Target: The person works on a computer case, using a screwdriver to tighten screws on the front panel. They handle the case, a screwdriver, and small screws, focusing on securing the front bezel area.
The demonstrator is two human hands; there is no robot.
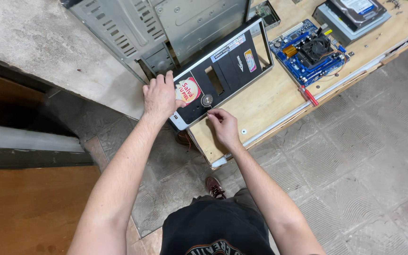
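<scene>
wooden bench under everything, tiled floor beyond. grey metal case lying open on the bench. black front panel standing at the case's near end, long axis running from the bench corner up and away toward the motherboard. blue motherboard with a fan past the panel's far end; grey drive farther still. red-handled screwdriver at the bench edge, just below the motherboard.

left hand clamped over the panel's near corner, fingers curled together on the top edge. right hand just below the panel's lower edge, nearer the round button, which sits just up and left of its fingertips; fingertips pressed together, pinching something or nothing, cannot tell.
</scene>
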